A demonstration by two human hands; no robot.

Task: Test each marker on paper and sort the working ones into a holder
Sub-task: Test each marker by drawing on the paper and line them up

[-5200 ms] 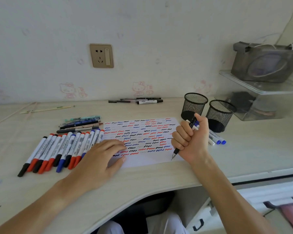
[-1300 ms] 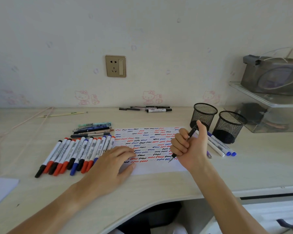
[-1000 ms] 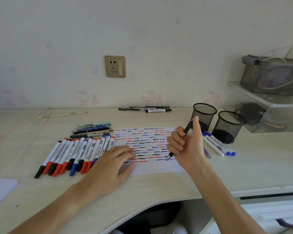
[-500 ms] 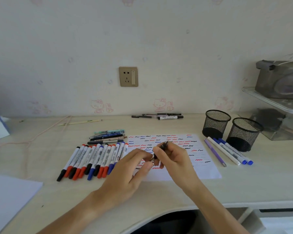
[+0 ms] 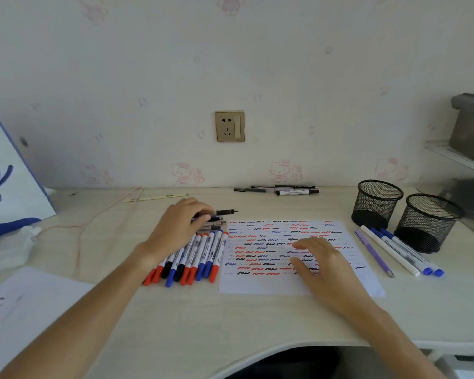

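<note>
A white test paper (image 5: 271,285) covered with red, blue and black squiggles lies in the middle of the desk. My right hand (image 5: 319,265) rests flat on it with fingers spread. My left hand (image 5: 181,228) reaches over a small pile of pens (image 5: 214,224) behind the paper's left edge and holds a black pen (image 5: 225,212) at that pile. A row of red, blue and black markers (image 5: 195,258) lies left of the paper, partly under my left wrist. Two black mesh holders (image 5: 376,203) (image 5: 428,222) stand at the right.
A purple pen and three white-blue markers (image 5: 400,253) lie in front of the holders. More pens (image 5: 296,190) lie by the wall. A blue-and-white bag (image 5: 8,181) stands at far left, loose paper (image 5: 17,305) at front left, a clear shelf (image 5: 460,160) at right.
The black pen passed from my right hand to my left, which carried it to the pen pile at the back left. My right hand dropped flat onto the paper. The view swung left.
</note>
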